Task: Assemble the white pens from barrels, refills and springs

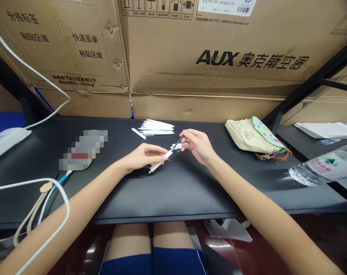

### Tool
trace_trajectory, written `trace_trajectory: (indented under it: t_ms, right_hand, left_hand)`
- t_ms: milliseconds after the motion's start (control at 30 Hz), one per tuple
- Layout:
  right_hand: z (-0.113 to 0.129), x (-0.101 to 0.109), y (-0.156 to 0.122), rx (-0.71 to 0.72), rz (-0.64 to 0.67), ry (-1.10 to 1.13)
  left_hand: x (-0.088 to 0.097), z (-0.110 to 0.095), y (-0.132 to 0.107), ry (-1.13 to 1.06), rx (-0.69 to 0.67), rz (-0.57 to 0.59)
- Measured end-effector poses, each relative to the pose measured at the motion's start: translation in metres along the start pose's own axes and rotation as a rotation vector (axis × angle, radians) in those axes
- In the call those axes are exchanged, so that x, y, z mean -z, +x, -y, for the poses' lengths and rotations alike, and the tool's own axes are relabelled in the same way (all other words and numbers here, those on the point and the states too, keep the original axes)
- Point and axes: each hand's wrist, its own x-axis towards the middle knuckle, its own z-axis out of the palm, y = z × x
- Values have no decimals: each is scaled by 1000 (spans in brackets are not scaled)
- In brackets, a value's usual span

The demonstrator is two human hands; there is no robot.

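Two bare hands work a white pen barrel (160,162) over a black table (167,202), below AUX cardboard cartons (216,57).

A pile of white pen parts (157,128) and a loose barrel (138,133) lie ahead on the table. The left hand (141,158) pinches the white pen barrel between thumb and fingers, held above the tabletop. The right hand (197,145) pinches a slim dark refill (177,143) between thumb and forefinger, its lower end meeting a short white piece (176,146) at the barrel's upper end.
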Motion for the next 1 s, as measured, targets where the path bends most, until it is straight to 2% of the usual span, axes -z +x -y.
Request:
trace_trajectory:
  t_ms: [100,200,300,367,433,500,600,667,733,833,1000]
  right_hand:
    - [-5,-9,-6,-12,67,-36]
    - [-8,-15,-11,-40,135,-72]
    - [-7,-12,-10,-73,189,-116]
    - [-2,-4,-7,-84,219,-193]
    - [5,7,-2,-35,222,-345]
    - [11,18,0,87,220,-582]
    - [14,26,1,255,320,-930]
    - [11,26,0,309,409,-1068]
    - [8,24,-2,334,463,-1164]
    - [5,20,-3,344,475,-1287]
    - [11,19,-5,259,484,-1405]
  left_hand:
    - [0,0,0,-11,-5,-30]
    - [1,2,0,-8,-18,-9]
    - [1,3,1,-3,-23,12]
    - [1,4,2,-12,-20,-23]
    - [2,4,2,-32,-24,-77]
    - [2,4,3,-57,-21,-119]
    - [3,3,3,-85,3,-145]
    - [3,4,3,-97,17,-140]
    - [2,5,3,-108,15,-130]
    - [3,7,4,-111,-1,-138]
    - [5,9,5,-83,14,-128]
